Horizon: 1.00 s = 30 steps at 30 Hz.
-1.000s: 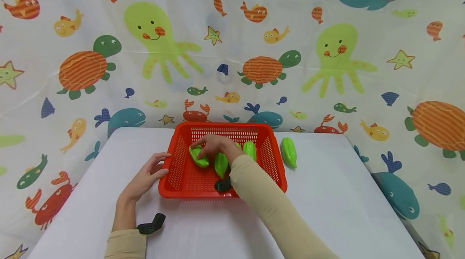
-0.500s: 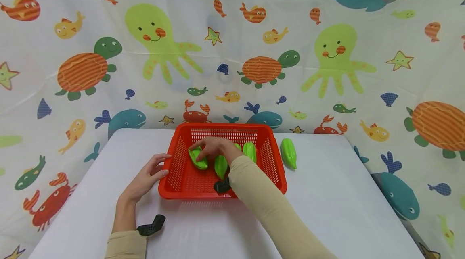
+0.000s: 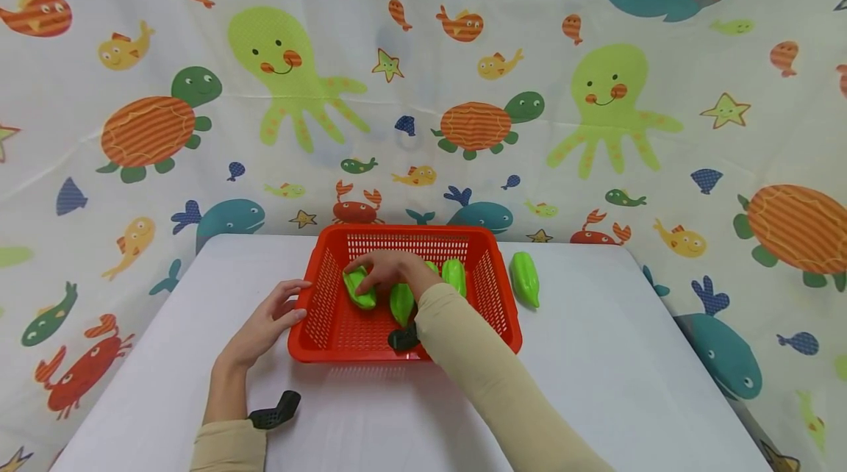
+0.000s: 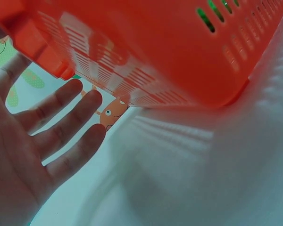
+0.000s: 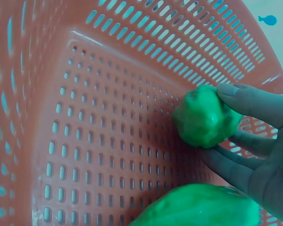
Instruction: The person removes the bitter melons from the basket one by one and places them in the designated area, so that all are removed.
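Note:
A red plastic basket point(image 3: 344, 340) with slotted walls stands on the white table. Inside it, my right hand point(image 3: 390, 270) pinches a shiny green, lumpy vegetable point(image 3: 360, 297) with a pointed end, near the left wall. In the right wrist view, thumb and fingers sit on either side of this vegetable point(image 5: 205, 120), close over the basket floor. A second green vegetable point(image 3: 401, 303) lies beside it, partly under the wrist. My left hand point(image 3: 270, 314) is at the basket's left rim, its fingers spread and relaxed, as the left wrist view shows.
Another green vegetable point(image 3: 454, 275) rests at the basket's right, one more partly hidden behind the right forearm. Outside, a green vegetable point(image 3: 526, 279) lies on the table point(image 3: 615, 354) right of the basket. A cloth printed with sea animals point(image 3: 423, 119) hangs behind.
The right hand and the vegetable it pinches have barely moved. The left hand and the basket stay in place; the head view has shifted slightly.

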Each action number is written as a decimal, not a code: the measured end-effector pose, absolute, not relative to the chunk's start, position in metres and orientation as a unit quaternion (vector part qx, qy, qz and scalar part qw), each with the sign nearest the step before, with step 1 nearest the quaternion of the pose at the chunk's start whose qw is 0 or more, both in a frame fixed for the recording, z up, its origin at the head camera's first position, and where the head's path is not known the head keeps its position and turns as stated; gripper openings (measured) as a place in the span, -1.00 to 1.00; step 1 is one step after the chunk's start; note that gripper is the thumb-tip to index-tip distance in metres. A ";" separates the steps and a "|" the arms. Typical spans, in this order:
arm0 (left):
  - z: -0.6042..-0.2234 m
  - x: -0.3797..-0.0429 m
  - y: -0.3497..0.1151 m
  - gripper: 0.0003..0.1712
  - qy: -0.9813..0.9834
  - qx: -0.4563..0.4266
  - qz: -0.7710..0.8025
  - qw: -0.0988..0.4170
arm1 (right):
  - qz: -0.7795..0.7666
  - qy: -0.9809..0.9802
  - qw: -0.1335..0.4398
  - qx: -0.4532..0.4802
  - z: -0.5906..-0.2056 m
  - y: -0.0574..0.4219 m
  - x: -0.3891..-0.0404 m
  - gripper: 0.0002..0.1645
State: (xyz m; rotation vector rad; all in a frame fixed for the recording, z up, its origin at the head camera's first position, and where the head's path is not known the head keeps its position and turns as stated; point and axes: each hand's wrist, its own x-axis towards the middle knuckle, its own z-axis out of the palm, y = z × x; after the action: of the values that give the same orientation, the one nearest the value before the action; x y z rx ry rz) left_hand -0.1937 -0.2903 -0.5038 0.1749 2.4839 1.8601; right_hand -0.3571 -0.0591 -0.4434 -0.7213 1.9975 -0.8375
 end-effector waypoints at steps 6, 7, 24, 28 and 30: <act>-0.503 -0.197 -0.294 -0.35 0.799 0.059 0.599 0.018 | -0.327 0.803 0.398 -0.301 -0.447 -0.063 -0.361 -0.36; -0.503 -0.197 -0.294 -0.36 0.798 0.060 0.599 0.019 | -0.322 0.806 0.391 -0.306 -0.448 -0.064 -0.361 -0.36; -0.502 -0.209 -0.302 -0.35 0.798 0.065 0.598 0.026 | -0.305 0.824 0.319 -0.355 -0.454 -0.065 -0.374 -0.38; -0.503 -0.209 -0.302 -0.33 0.799 0.063 0.598 0.028 | -0.321 0.813 0.311 -0.374 -0.449 -0.063 -0.376 -0.37; -0.503 -0.210 -0.302 -0.34 0.799 0.063 0.598 0.027 | -0.334 0.803 0.311 -0.383 -0.444 -0.063 -0.377 -0.37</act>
State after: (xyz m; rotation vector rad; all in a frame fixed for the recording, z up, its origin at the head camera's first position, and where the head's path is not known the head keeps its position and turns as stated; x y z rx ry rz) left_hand -0.2099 -0.3021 -0.5032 0.1939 2.4670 1.8466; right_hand -0.3769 -0.0625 -0.4444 -1.0110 2.1192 -0.8823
